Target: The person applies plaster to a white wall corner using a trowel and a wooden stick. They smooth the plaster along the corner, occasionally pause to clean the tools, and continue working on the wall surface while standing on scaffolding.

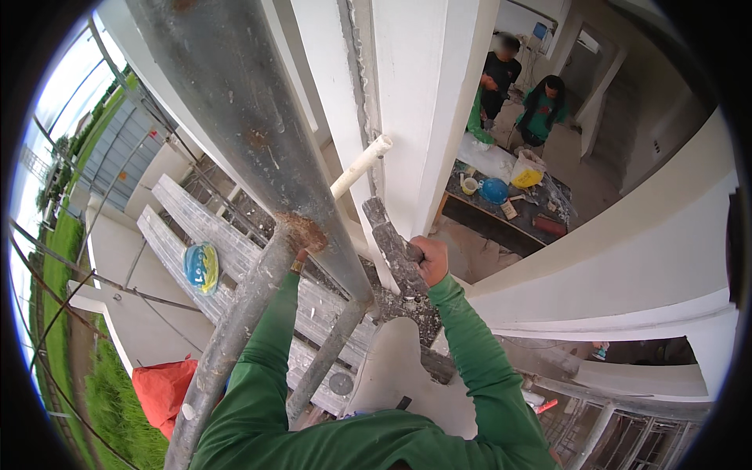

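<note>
My right hand [432,260] is closed round the handle of a dark grey, plaster-smeared hand float [392,249], held against the foot of a white wall column [403,86]. A rough grey strip of mortar [362,78] runs up that column, above the float. My left hand [301,257] reaches behind a rusty scaffold pipe [243,313]; only a bit by the wrist shows, and its fingers are hidden. Between the thick steel post [243,102] and the column, a short white pipe [362,167] sticks out at a slant.
Scaffold planks [205,235] lie at left, carrying a blue-and-yellow bundle [201,268]. Red cloth [163,392] hangs by the lower-left pipe. Through the opening at right, people [540,110] stand by a dark table [509,218] with a blue bowl [493,190]. Below right, there is a drop.
</note>
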A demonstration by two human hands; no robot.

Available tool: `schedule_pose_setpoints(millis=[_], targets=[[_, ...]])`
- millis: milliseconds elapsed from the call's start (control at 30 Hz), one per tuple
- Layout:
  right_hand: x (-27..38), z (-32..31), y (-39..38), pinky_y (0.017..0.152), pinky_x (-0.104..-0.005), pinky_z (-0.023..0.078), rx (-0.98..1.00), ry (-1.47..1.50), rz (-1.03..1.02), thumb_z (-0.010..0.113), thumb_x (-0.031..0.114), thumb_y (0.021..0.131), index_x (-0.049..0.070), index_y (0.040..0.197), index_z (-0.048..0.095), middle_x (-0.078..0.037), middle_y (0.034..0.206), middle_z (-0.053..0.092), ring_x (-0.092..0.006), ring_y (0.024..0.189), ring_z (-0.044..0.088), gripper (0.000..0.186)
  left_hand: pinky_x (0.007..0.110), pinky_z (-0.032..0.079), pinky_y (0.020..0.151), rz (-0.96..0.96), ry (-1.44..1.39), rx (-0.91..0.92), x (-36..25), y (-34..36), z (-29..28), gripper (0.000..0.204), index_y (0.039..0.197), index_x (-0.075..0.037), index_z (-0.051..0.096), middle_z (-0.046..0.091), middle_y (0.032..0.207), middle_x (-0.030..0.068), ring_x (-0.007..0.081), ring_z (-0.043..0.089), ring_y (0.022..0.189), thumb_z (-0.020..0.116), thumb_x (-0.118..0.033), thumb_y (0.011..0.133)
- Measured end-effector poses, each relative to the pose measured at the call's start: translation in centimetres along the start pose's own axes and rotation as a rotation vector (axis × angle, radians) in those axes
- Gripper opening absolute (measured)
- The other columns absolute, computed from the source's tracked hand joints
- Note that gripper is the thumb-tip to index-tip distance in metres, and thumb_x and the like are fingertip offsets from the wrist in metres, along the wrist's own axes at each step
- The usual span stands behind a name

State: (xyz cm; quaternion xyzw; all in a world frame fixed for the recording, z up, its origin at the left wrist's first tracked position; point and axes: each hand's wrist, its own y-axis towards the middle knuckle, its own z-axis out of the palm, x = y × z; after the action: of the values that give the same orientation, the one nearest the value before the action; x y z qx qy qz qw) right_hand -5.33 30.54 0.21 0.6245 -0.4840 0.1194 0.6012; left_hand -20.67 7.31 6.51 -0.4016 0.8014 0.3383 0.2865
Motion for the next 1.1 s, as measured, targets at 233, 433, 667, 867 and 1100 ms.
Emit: schedule_pose_setpoints(millis=[233,433,667,867,1100], targets=[[-4.0,-0.1,1.7,0.048,-0.0383,0.043,-0.041,-0.209,0.043,0.081,0.044,0.083,0.004,0.075,0.061,-0.010,0.058,0.054,-0.0288,0.049,0.056,0.046,0.033,0.037,0.061,0.045,0.013,-0.024,3.5,0.7,0.6,0.053,0.100,-0.002,0.062,0.045,0.070,-0.0001,0.0115,0.044,0.069,0.052,-0.054,0.102],[-3.8,0.1,2.2,0.048,-0.0366,0.045,-0.052,-0.139,-0.124,0.078,0.057,0.083,0.005,0.075,0.061,-0.009,0.058,0.054,-0.0281,0.051,0.059,0.056,0.033,0.036,0.061,0.098,0.148,-0.066,6.6,-0.1,1.0,0.055,0.100,-0.004,0.062,0.043,0.070,-0.0016,0.0109,0.042,0.070,0.051,-0.058,0.102],[-2.7,-0.4,2.5,0.050,-0.0400,0.047,-0.063,-0.108,-0.175,0.073,0.061,0.085,0.004,0.074,0.061,-0.012,0.057,0.056,-0.0303,0.051,0.059,0.059,0.033,0.035,0.060,-0.029,-0.630,0.006,3.4,0.7,1.0,0.053,0.097,-0.005,0.061,0.041,0.069,-0.0027,0.0104,0.041,0.069,0.051,-0.057,0.102],[-1.7,-1.7,1.7,0.053,-0.0416,0.047,0.137,-0.327,0.265,0.077,0.049,0.085,0.003,0.076,0.063,-0.017,0.060,0.059,-0.0351,0.055,0.062,0.049,0.033,0.034,0.058,-0.143,-0.095,-0.036,1.5,-1.0,1.1,0.052,0.093,-0.007,0.059,0.040,0.069,-0.0032,0.0097,0.040,0.067,0.050,-0.057,0.102],[-3.2,-2.1,-11.2,0.055,-0.0424,0.048,0.362,-0.142,0.665,0.070,0.054,0.090,0.000,0.079,0.066,-0.018,0.058,0.058,-0.0348,0.055,0.061,0.056,0.031,0.039,0.058,-0.162,-0.020,0.197,13.1,-6.4,4.2,0.058,0.091,-0.007,0.059,0.047,0.071,-0.0038,0.0089,0.044,0.068,0.059,-0.064,0.095]])
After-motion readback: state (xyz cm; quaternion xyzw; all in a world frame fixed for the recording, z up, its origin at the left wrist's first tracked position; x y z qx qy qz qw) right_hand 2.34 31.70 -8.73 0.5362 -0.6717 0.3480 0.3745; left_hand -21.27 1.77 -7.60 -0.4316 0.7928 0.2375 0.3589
